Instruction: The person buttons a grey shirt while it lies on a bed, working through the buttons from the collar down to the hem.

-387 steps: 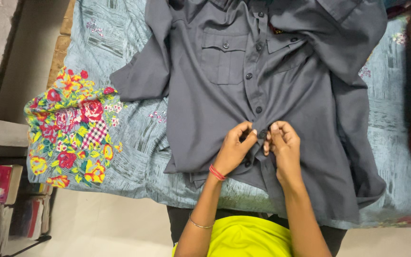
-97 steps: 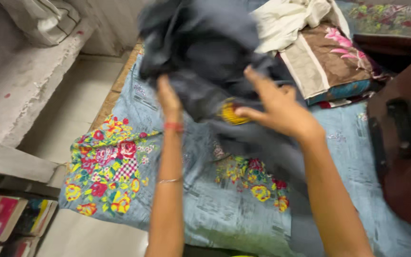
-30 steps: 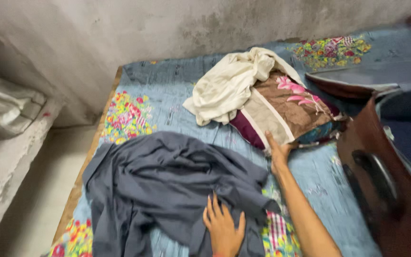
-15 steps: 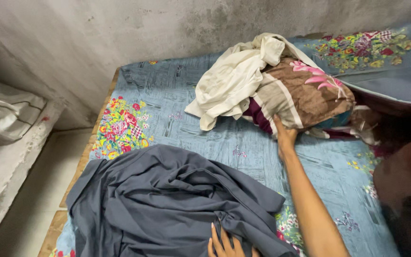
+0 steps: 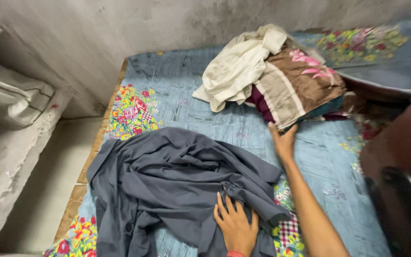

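Grey shirt: lies rumpled on the blue floral bedsheet, at the near left of the bed; one edge hangs toward the bed's left side.
Handling: looks like soft, light, limp cloth that will slump and crease; by my judgement best taken at a seam, collar or hem with a pinch, not at the loose middle.
Your left hand: flat, fingers spread, pressing on the shirt's near right edge; grasping nothing.
Your right hand: past the shirt to its far right, fingers loose and blurred, just below the pillow's near edge; contact with it cannot be told, nothing held.
Brown flowered pillow: beyond the shirt, far right.
Cream cloth: heaped on the pillow's left end.
Dark brown case: right of the shirt, at the frame's edge.
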